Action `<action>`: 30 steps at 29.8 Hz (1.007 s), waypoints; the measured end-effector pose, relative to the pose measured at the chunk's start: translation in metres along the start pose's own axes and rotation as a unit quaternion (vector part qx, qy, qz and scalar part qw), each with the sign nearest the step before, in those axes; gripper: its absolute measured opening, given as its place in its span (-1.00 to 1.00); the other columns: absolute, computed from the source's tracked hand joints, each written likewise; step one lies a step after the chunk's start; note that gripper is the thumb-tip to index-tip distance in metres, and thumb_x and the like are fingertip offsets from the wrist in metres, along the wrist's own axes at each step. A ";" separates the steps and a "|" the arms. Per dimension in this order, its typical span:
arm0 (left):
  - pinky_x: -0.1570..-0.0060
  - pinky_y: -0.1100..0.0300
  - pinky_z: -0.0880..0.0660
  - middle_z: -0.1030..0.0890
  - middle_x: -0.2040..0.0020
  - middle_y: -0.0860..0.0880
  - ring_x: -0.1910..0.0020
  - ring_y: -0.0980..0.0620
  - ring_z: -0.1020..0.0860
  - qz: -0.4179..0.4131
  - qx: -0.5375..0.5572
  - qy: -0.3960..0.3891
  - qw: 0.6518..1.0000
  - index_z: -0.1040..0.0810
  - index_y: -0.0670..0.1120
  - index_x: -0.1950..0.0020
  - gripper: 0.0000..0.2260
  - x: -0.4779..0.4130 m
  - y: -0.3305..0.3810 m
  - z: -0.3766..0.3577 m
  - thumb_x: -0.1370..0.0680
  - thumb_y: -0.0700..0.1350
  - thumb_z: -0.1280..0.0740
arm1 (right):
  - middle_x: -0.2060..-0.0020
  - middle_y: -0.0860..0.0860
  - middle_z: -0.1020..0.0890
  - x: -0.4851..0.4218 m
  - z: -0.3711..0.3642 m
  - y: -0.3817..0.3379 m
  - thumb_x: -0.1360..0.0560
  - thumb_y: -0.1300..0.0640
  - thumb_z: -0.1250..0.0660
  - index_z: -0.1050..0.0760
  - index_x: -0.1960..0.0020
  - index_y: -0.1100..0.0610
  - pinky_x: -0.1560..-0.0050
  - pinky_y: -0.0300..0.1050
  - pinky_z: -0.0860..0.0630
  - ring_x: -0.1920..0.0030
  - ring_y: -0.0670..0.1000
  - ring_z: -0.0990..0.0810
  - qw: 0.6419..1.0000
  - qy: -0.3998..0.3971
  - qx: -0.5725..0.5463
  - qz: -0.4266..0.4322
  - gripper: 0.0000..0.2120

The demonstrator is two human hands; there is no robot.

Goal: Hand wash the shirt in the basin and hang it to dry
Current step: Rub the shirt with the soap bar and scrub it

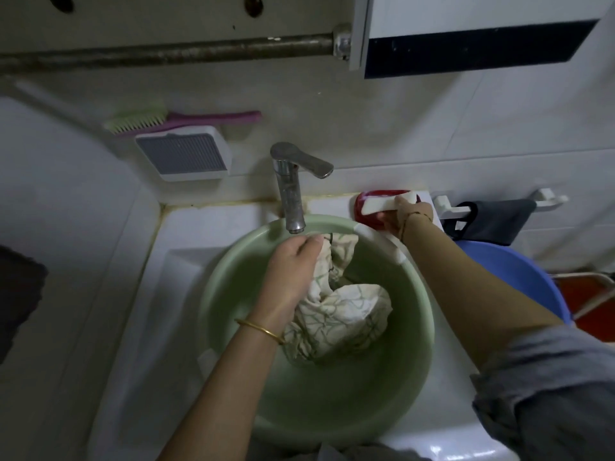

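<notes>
A white shirt with a thin green pattern (346,311) lies bunched and wet in a pale green basin (392,387) set in the white sink. My left hand (293,264) grips the upper part of the shirt and holds it up under the tap. My right hand (404,216) reaches to the back right of the sink and grips a white bar of soap (382,202) over a red soap dish (364,211).
A steel tap (293,188) stands just behind the basin. On the wall hang a white soap holder (184,154) and a green-and-pink brush (166,121). A blue bucket (519,277) sits right of the sink, below a towel rail with a dark cloth (496,221).
</notes>
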State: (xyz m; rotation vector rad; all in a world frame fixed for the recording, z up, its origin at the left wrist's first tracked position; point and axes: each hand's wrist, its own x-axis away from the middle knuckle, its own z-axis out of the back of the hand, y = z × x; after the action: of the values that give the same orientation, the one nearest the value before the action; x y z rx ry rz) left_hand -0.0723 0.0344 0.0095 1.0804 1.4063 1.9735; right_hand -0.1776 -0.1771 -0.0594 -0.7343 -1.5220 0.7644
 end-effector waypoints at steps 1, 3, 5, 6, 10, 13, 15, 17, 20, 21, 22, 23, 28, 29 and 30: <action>-0.14 -0.13 -0.51 -0.69 0.11 -0.06 0.02 -0.07 -0.63 0.003 0.001 -0.003 1.000 -0.63 0.02 0.18 -0.76 0.000 0.000 0.001 -0.40 0.13 -0.26 | 0.15 0.08 -0.55 -0.002 -0.001 -0.001 -0.58 0.13 -0.23 -0.32 -0.36 0.25 0.37 -0.17 -0.61 0.37 -0.01 -0.61 1.000 0.006 0.019 -0.005 -0.61; -0.16 -0.14 -0.49 -0.68 0.09 -0.08 0.01 -0.09 -0.63 -0.001 -0.004 -0.006 1.000 -0.62 0.02 0.20 -0.79 0.000 0.000 0.003 -0.46 0.10 -0.28 | 0.07 0.12 -0.60 -0.004 -0.002 -0.004 -0.58 0.07 -0.23 -0.33 -0.36 0.23 0.22 -0.12 -0.62 0.30 0.02 -0.60 0.996 0.022 0.084 -0.010 -0.59; -0.17 -0.13 -0.48 -0.69 0.10 -0.07 0.01 -0.09 -0.63 0.005 -0.002 -0.005 1.000 -0.62 0.01 0.23 -0.76 0.000 0.000 0.004 -0.55 0.05 -0.26 | 0.02 0.08 -0.56 -0.007 0.000 -0.005 -0.60 0.14 -0.17 -0.29 -0.40 0.23 0.45 -0.25 -0.56 0.23 0.03 -0.53 0.996 0.007 0.092 -0.004 -0.61; -0.17 -0.12 -0.49 -0.69 0.10 -0.05 0.02 -0.07 -0.63 0.010 0.005 -0.008 1.000 -0.64 0.03 0.23 -0.75 -0.001 0.000 0.005 -0.55 0.06 -0.25 | 0.09 0.08 -0.54 -0.003 0.001 -0.007 -0.60 0.21 -0.14 -0.30 -0.38 0.26 0.56 -0.30 -0.50 0.29 0.01 -0.54 0.994 -0.005 0.109 -0.001 -0.64; -0.22 -0.08 -0.47 -0.70 0.08 0.01 -0.01 -0.01 -0.64 0.020 0.014 -0.039 0.999 -0.67 0.15 0.18 -0.73 -0.001 0.003 0.008 -0.41 0.24 -0.25 | 0.21 0.15 -0.57 0.028 0.008 -0.006 -0.48 0.40 -0.20 -0.43 -0.19 0.35 0.27 -0.10 -0.61 0.43 0.01 -0.58 0.976 -0.010 0.174 0.128 -0.71; -0.22 -0.10 -0.46 -0.69 0.03 -0.10 -0.04 -0.09 -0.63 0.004 0.019 -0.070 0.997 -0.65 -0.04 0.02 -0.52 0.001 0.012 0.010 -0.34 0.31 -0.27 | 0.14 0.05 -0.66 0.091 0.001 -0.007 -0.42 0.27 -0.23 -0.48 -0.18 0.22 0.03 -0.10 -0.56 0.15 0.01 -0.62 0.922 -0.286 0.144 0.218 -0.66; -0.17 -0.02 -0.50 -0.68 0.01 -0.14 -0.03 -0.10 -0.63 -0.023 0.014 -0.104 0.994 -0.62 -0.14 -0.06 -0.50 0.004 0.024 0.012 -0.43 0.25 -0.26 | -0.01 -0.01 -0.62 0.126 -0.001 -0.006 -0.39 0.19 -0.19 -0.44 -0.22 0.13 -0.03 -0.26 -0.53 0.00 -0.12 -0.61 0.841 -0.462 0.211 0.187 -0.61; -0.01 0.15 -0.54 -0.68 0.06 -0.13 0.07 -0.03 -0.64 -0.043 0.011 -0.114 0.992 -0.61 -0.18 -0.02 -0.62 0.007 0.036 0.016 -0.56 0.13 -0.24 | 0.02 0.02 -0.61 0.138 0.001 -0.002 -0.39 0.20 -0.25 -0.47 -0.16 0.13 0.06 -0.28 -0.53 0.05 -0.12 -0.62 0.805 -0.519 0.238 0.160 -0.66; 0.12 0.18 -0.49 -0.66 0.13 -0.11 0.18 0.03 -0.60 -0.087 -0.028 -0.135 0.987 -0.60 -0.16 0.06 -0.79 0.012 0.040 0.027 -0.57 -0.04 -0.27 | 0.23 -0.05 -0.63 0.142 0.002 -0.003 -0.32 0.12 -0.41 -0.56 0.07 0.18 0.13 -0.22 -0.52 0.21 -0.09 -0.60 0.801 -0.453 0.297 0.254 -0.79; 0.10 0.17 -0.50 -0.66 0.11 -0.10 0.16 0.04 -0.59 -0.103 -0.050 -0.160 0.981 -0.59 -0.12 0.04 -0.89 0.015 0.040 0.031 -0.55 -0.11 -0.31 | 0.30 -0.09 -0.61 0.144 0.002 -0.005 -0.30 0.12 -0.43 -0.56 0.17 0.15 0.19 -0.24 -0.50 0.27 -0.11 -0.58 0.816 -0.430 0.280 0.268 -0.85; 0.09 0.19 -0.50 -0.65 0.08 -0.06 0.14 0.07 -0.59 -0.113 -0.077 -0.190 0.972 -0.57 -0.08 0.01 -0.93 0.016 0.038 0.037 -0.52 -0.17 -0.35 | 0.36 -0.11 -0.58 0.145 0.002 -0.007 -0.30 0.14 -0.43 -0.54 0.24 0.12 0.25 -0.27 -0.47 0.33 -0.12 -0.55 0.833 -0.408 0.252 0.275 -0.90; 0.09 0.22 -0.52 -0.65 0.06 -0.01 0.12 0.11 -0.60 -0.112 -0.111 -0.216 0.964 -0.55 -0.05 -0.02 -0.86 0.015 0.036 0.042 -0.49 -0.21 -0.39 | 0.40 -0.12 -0.56 0.148 0.002 -0.009 -0.31 0.17 -0.44 -0.52 0.28 0.10 0.29 -0.28 -0.46 0.35 -0.13 -0.53 0.846 -0.393 0.224 0.282 -0.91; 0.05 0.06 -0.56 -0.65 0.13 -0.06 0.20 0.11 -0.58 -0.095 -0.283 -0.236 0.925 -0.57 -0.05 0.10 -0.84 0.007 0.021 0.073 -0.40 -0.18 -0.49 | 0.44 -0.11 -0.59 0.157 0.002 -0.006 -0.47 0.28 -0.34 -0.49 0.26 0.10 0.30 -0.30 -0.49 0.40 -0.13 -0.56 0.894 -0.359 0.131 0.236 -0.83; 0.00 -0.02 -0.54 -0.65 0.09 -0.14 0.16 0.06 -0.58 -0.089 -0.287 -0.227 0.926 -0.58 -0.11 0.07 -0.83 0.006 0.018 0.076 -0.39 -0.16 -0.50 | 0.43 -0.10 -0.59 0.156 0.002 -0.004 -0.49 0.26 -0.33 -0.49 0.26 0.10 0.29 -0.28 -0.50 0.39 -0.12 -0.56 0.908 -0.341 0.114 0.214 -0.83; -0.03 -0.06 -0.53 -0.65 0.05 -0.19 0.13 0.02 -0.57 -0.088 -0.274 -0.212 0.934 -0.57 -0.17 0.04 -0.82 0.007 0.013 0.078 -0.42 -0.17 -0.48 | 0.41 -0.09 -0.60 0.155 0.001 -0.002 -0.50 0.23 -0.33 -0.50 0.25 0.08 0.25 -0.24 -0.51 0.37 -0.11 -0.57 0.921 -0.315 0.104 0.205 -0.83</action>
State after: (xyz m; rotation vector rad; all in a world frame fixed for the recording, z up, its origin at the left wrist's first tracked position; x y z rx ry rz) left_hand -0.0114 0.0780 0.0359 0.9908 0.6417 1.7119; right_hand -0.1908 -0.0530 0.0319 -0.6877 -1.8333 1.5698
